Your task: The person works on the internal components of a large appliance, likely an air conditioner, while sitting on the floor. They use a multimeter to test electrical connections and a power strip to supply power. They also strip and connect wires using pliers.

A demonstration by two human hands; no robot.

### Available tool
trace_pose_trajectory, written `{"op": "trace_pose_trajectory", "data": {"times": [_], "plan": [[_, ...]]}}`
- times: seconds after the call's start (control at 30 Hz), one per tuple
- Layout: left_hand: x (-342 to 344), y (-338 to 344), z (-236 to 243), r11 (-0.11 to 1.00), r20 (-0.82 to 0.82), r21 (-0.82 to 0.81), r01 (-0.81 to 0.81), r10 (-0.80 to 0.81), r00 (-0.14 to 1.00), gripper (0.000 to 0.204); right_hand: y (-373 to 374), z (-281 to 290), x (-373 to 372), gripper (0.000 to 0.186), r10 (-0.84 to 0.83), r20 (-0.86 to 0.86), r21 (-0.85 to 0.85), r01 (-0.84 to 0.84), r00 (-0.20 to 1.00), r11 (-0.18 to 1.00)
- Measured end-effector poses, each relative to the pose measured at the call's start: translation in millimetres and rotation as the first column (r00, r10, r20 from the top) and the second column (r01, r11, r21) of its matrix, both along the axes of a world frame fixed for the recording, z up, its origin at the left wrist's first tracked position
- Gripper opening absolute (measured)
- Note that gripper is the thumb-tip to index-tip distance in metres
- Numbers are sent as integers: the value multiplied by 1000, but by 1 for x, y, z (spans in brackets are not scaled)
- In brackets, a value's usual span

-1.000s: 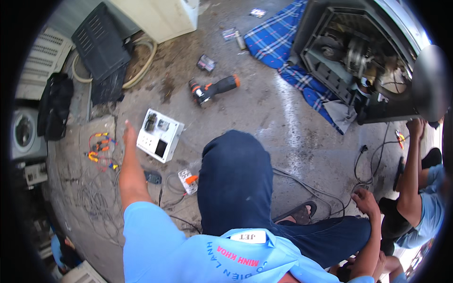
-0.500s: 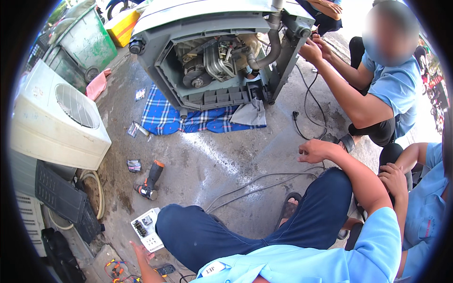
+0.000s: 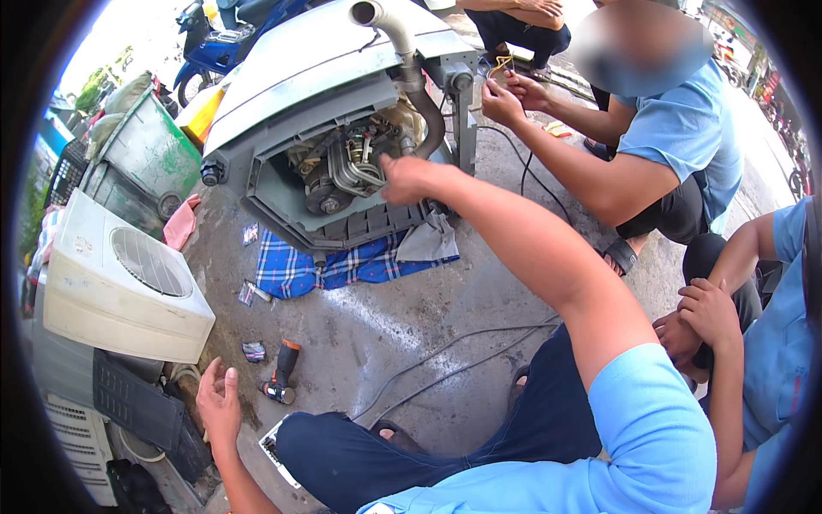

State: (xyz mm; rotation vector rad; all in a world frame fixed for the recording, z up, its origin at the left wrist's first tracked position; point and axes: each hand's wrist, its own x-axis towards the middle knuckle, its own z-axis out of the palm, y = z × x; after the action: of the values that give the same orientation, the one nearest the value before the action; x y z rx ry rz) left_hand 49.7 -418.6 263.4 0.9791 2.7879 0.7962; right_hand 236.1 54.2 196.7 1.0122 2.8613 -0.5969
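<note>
Right hand (image 3: 409,179) is at the open end of the white appliance (image 3: 300,73), blue plaid cloth (image 3: 295,267) along its lower edge — fingers half curled, can't tell if they grip anything. Left hand (image 3: 220,403) is open, empty, near the drill (image 3: 282,368); packet (image 3: 253,351) print — too small to read.

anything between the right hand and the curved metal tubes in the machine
Nothing visible stands between the right hand and the curved metal tubes; that side of the machine is open. Whether they touch is unclear.
</note>
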Motion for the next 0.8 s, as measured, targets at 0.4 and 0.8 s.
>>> {"op": "trace_pose_trajectory", "data": {"times": [0.4, 0.8], "plan": [[132, 126, 22, 675, 71, -107, 730, -727, 683, 52, -165, 2, 117, 50, 600, 301, -392, -477, 741, 787], [111, 122, -45, 384, 476, -308, 871, -730, 490, 65, -158, -49, 128, 46, 546, 226, -351, -455, 807, 818]]}}
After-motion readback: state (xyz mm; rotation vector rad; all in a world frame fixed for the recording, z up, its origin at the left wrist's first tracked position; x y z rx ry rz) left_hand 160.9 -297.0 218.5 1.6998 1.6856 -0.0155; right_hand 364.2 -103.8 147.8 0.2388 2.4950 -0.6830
